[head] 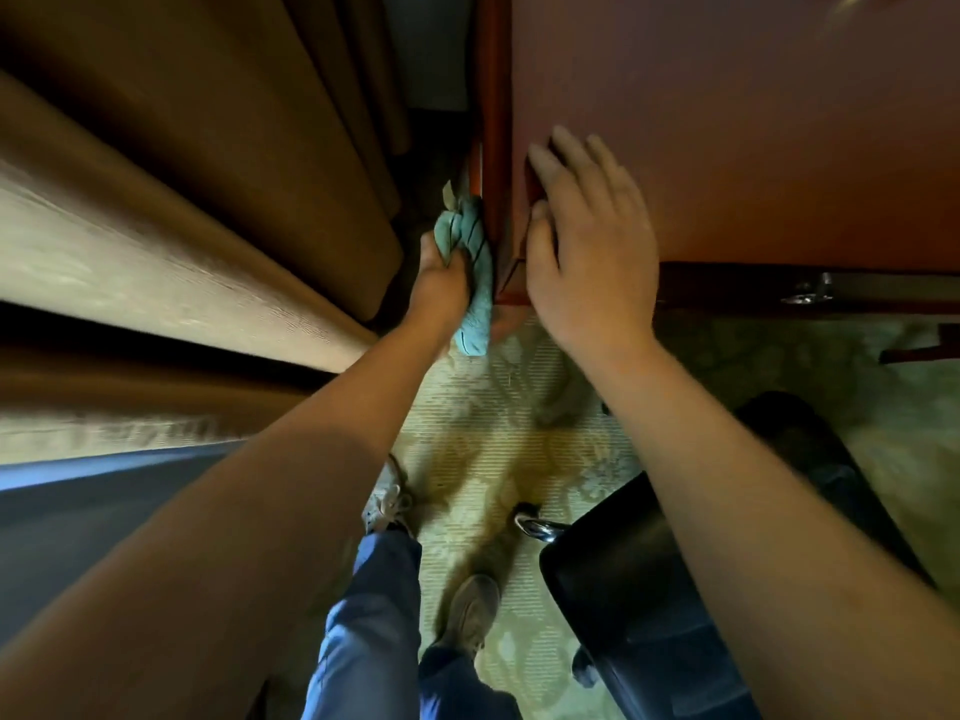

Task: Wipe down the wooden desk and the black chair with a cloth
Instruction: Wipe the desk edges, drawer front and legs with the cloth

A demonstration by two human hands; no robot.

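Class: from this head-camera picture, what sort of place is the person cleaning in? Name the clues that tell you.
Probably a hotel room or a furnished bedroom or study, though that is a guess. Clues: heavy tan curtains hanging beside a polished wooden desk, patterned carpet underfoot, and a black chair on castors.

Carpeted room: curtains (171, 241), desk (753, 122)

Left of frame: curtain (197, 210) folds hang close beside the desk (753, 122) side, leaving a narrow gap.
In the gap: left hand (441, 283) with cloth (470, 262) fills it.
Lower right: chair (639, 589) crowds the desk front.
Centre bottom: open carpet (498, 433) between the feet.
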